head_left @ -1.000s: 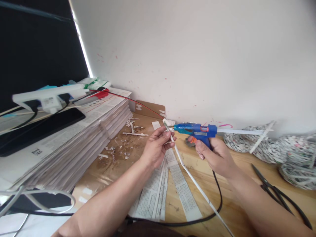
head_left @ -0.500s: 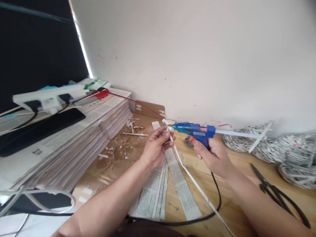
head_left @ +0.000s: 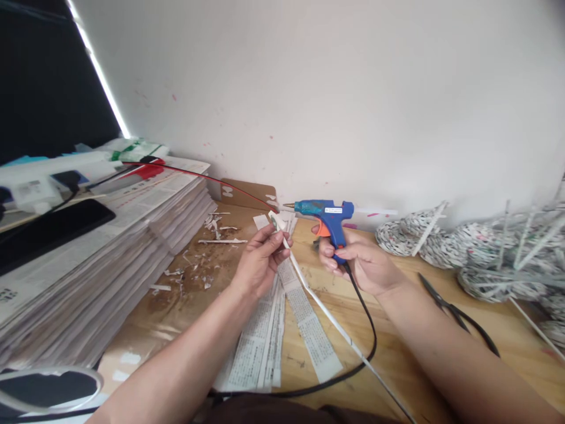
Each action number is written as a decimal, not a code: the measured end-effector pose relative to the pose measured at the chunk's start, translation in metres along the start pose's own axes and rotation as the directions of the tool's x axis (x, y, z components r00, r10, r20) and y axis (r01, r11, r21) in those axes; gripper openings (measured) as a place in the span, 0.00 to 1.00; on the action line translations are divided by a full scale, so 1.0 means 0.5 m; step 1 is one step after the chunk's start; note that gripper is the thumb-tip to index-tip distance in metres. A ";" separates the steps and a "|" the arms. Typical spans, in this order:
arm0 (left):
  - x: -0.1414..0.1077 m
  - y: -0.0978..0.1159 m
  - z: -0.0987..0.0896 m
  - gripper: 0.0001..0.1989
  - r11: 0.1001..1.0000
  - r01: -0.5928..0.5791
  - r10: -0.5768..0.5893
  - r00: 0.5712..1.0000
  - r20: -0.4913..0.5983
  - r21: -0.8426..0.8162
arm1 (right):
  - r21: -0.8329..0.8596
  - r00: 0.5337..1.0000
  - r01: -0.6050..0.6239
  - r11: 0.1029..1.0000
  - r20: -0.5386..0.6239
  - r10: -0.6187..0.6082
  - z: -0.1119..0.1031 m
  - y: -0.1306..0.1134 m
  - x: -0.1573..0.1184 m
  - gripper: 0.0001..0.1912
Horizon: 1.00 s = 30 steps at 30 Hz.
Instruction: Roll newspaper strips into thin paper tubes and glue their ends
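My left hand (head_left: 263, 259) pinches a long thin rolled paper stick (head_left: 324, 309) near its upper end, where a small paper flap shows. The stick runs down to the lower right and has a slight bend. My right hand (head_left: 362, 259) is wrapped round the handle of a blue glue gun (head_left: 333, 219) with an orange trigger. Its nozzle points left, just right of the stick's upper end and apart from it. A white glue stick (head_left: 375, 211) juts from the gun's rear. Beneath my left hand lie printed newspaper strips (head_left: 311, 335).
On the left stands a tall paper stack (head_left: 145, 247) bearing a black phone (head_left: 62, 232) and a white power strip (head_left: 35, 182). Paper scraps litter brown cardboard (head_left: 185, 294). At right are black scissors (head_left: 454, 309) and woven paper pieces (head_left: 397, 235). The gun's black cord (head_left: 373, 330) loops across the table.
The glue gun has drawn back from the stick's end and turned so its side and trigger show. My left hand keeps its pinch on the stick. The whole view has shifted rightward.
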<state>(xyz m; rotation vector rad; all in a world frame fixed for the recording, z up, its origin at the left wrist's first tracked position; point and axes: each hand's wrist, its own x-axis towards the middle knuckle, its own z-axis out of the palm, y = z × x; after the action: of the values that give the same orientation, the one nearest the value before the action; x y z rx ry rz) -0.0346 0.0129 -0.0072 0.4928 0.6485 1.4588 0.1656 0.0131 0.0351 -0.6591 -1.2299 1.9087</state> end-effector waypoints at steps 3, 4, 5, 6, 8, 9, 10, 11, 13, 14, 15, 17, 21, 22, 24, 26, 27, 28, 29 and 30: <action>0.001 0.001 0.001 0.12 1.000 0.009 -0.009 1.000 -0.019 -0.006 | -0.017 0.999 0.029 0.999 -0.017 -0.029 -0.003 0.004 0.004 0.10; 0.001 0.001 0.001 0.11 1.000 0.009 -0.009 1.000 -0.020 -0.007 | -0.016 0.999 0.033 0.999 -0.029 -0.034 -0.004 0.005 0.006 0.10; 0.001 0.002 0.001 0.11 1.000 0.007 -0.007 1.000 -0.017 -0.007 | -0.013 0.999 0.035 0.999 -0.040 -0.035 -0.005 0.006 0.007 0.09; 0.001 0.002 0.002 0.11 1.000 0.004 -0.004 1.000 -0.012 -0.006 | -0.011 0.998 0.034 0.999 -0.049 -0.035 -0.007 0.007 0.008 0.09; 0.000 0.001 0.002 0.11 1.000 -0.002 0.002 1.000 -0.004 -0.007 | -0.021 0.997 0.026 0.999 -0.066 -0.027 -0.011 0.009 0.009 0.07; -0.001 0.001 0.002 0.11 1.000 -0.003 0.003 1.000 -0.004 -0.009 | -0.034 0.997 0.020 0.999 -0.074 -0.022 -0.013 0.010 0.010 0.07; -0.001 0.000 0.002 0.11 1.000 -0.001 0.001 1.000 -0.006 -0.010 | -0.047 0.997 0.015 0.999 -0.081 -0.018 -0.014 0.012 0.010 0.07; -0.001 0.000 0.002 0.11 1.000 0.002 -0.002 1.000 -0.010 -0.012 | -0.060 0.996 0.010 0.998 -0.089 -0.016 -0.016 0.013 0.010 0.07; 0.000 0.000 0.002 0.11 1.000 0.010 -0.010 1.000 -0.019 -0.014 | -0.073 0.995 0.000 0.997 -0.096 -0.007 -0.017 0.016 0.011 0.08; 0.001 0.000 0.002 0.11 1.000 0.012 -0.013 1.000 -0.023 -0.013 | -0.072 0.995 -0.005 0.997 -0.097 -0.002 -0.017 0.017 0.011 0.08; 0.002 0.000 0.002 0.11 1.000 0.013 -0.013 1.000 -0.026 -0.013 | -0.071 0.995 -0.009 0.997 -0.100 0.002 -0.017 0.017 0.010 0.09; 0.002 0.001 0.003 0.11 1.000 0.011 -0.012 0.999 -0.030 -0.015 | -0.083 0.994 -0.014 0.996 -0.106 0.006 -0.015 0.018 0.009 0.10; 0.002 0.000 0.004 0.12 1.000 0.008 -0.009 0.999 -0.036 -0.022 | -0.211 0.993 0.040 0.977 -0.096 -0.061 -0.011 0.020 0.006 0.10; 0.001 -0.001 0.004 0.12 1.000 0.007 -0.008 0.999 -0.034 -0.022 | -0.246 0.992 0.061 0.967 -0.090 -0.086 -0.010 0.020 0.006 0.10; 0.001 -0.001 0.004 0.12 1.000 0.002 -0.003 1.000 -0.028 -0.022 | -0.305 0.989 0.087 0.948 -0.085 -0.118 -0.008 0.021 0.005 0.11; 0.001 -0.001 0.004 0.12 1.000 -0.001 0.001 1.000 -0.024 -0.021 | -0.356 0.987 0.087 0.931 -0.095 -0.129 -0.007 0.021 0.006 0.12; 0.001 0.000 0.004 0.12 1.000 -0.002 0.001 1.000 -0.023 -0.021 | -0.382 0.986 0.086 0.920 -0.103 -0.134 -0.007 0.021 0.006 0.13; 0.001 0.000 0.004 0.12 1.000 -0.001 0.001 1.000 -0.022 -0.022 | -0.408 0.984 0.083 0.909 -0.111 -0.139 -0.007 0.022 0.007 0.14; 0.001 0.001 0.004 0.12 1.000 -0.001 0.000 1.000 -0.022 -0.022 | -0.433 0.982 0.081 0.898 -0.118 -0.145 -0.008 0.022 0.007 0.14; 0.000 0.001 0.004 0.13 1.000 0.000 0.000 1.000 -0.021 -0.022 | -0.453 0.981 0.079 0.888 -0.122 -0.150 -0.008 0.023 0.007 0.14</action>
<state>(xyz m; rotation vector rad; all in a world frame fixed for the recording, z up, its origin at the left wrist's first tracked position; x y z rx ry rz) -0.0337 0.0133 -0.0054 0.4611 0.6486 1.4710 0.1631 0.0153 0.0231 -0.9300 -1.5851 1.4515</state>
